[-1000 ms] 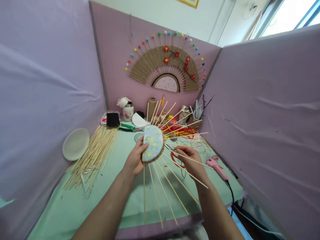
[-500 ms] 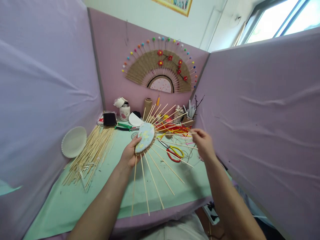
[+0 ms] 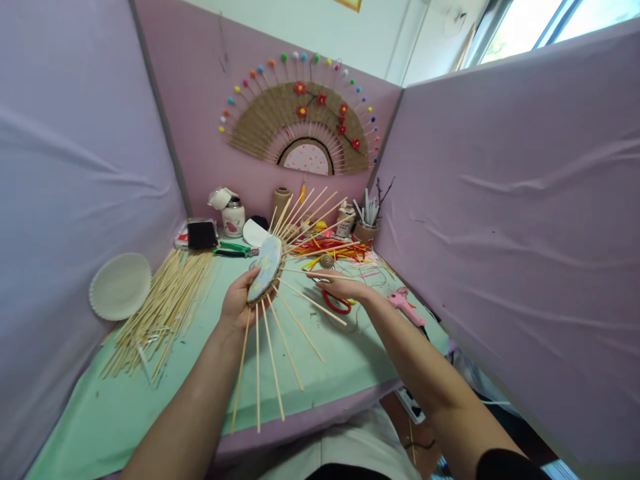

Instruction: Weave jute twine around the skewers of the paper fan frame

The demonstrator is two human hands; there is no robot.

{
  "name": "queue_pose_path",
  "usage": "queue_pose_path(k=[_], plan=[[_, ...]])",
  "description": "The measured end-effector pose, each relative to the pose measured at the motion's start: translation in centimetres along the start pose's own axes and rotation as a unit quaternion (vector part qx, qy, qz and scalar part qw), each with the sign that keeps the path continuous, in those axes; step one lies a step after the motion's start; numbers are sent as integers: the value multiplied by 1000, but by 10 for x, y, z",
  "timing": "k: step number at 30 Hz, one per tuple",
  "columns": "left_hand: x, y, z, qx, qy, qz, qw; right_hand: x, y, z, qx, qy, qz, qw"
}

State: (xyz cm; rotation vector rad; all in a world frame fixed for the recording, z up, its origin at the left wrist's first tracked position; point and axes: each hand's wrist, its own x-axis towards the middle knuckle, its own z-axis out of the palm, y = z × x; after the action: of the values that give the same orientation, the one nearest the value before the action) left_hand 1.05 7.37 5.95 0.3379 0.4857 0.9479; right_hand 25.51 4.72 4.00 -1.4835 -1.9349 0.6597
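My left hand [image 3: 239, 299] grips a half-round, light-blue patterned piece [image 3: 267, 267] with a brown rim, thumb on its face. Thin wooden sticks [image 3: 295, 328] fan out from its curved edge. It is tilted, its patterned face turned partly away. My right hand [image 3: 343, 285] reaches low behind the sticks, over the scissors [image 3: 336, 303] on the table. Its thumb and fingertips look apart; sticks cover part of them. The scissors' red handle shows below the hand, the rest mostly hidden. Just beyond the fingertips sits a small ball of twine [image 3: 327, 261].
Loose sticks [image 3: 165, 300] lie at left beside a white scalloped plate [image 3: 120, 287]. Green-handled pliers [image 3: 234, 249], red and yellow strands [image 3: 340, 249] and a jar [image 3: 233, 218] are at the back. A pink glue gun [image 3: 407, 307] lies right. A decorated fan [image 3: 280, 117] hangs on the partition.
My right hand has left the stick tips and moved left and inward, down over the scissors. The half-round piece has turned in my left hand. The view has swung right.
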Motion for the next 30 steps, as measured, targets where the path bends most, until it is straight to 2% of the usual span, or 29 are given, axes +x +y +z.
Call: queue_pose_path(k=[1,3,5,6,7,9,12,14,18,23,25,27,28,30], plan=[[0,0,1,2,2,-1,1000,-3,1,-3,-25,5,-5,1000],[-2,0,3,5,8,4,1000,-17,7,-17,-80,65,13,995],[-3,0,6,3,12,10,1000,-43,21,-37,-156,124,92,976],[-4,0,7,1,11,11,1000,-60,30,-46,-204,148,162,954],[-5,-1,8,-2,10,11,1000,-79,40,-54,-252,158,242,923],[-5,-1,9,0,13,9,1000,-117,60,-65,-279,164,328,887],[-5,-2,8,10,18,7,1000,-158,84,-65,-297,165,409,847],[-3,-2,6,13,19,11,1000,-169,96,-60,-301,165,432,834],[2,-2,3,19,39,13,999,-172,108,-56,-289,171,429,839],[6,-1,1,16,56,24,998,-187,100,-77,-267,196,399,855],[6,-2,2,18,60,25,998,-194,87,-86,-225,248,351,874],[5,-4,2,28,56,21,998,-196,66,-91,-120,349,273,888],[4,-5,2,34,50,20,998,-194,54,-91,-45,396,240,885],[3,-8,2,51,41,35,997,-188,25,-87,102,447,174,871]])
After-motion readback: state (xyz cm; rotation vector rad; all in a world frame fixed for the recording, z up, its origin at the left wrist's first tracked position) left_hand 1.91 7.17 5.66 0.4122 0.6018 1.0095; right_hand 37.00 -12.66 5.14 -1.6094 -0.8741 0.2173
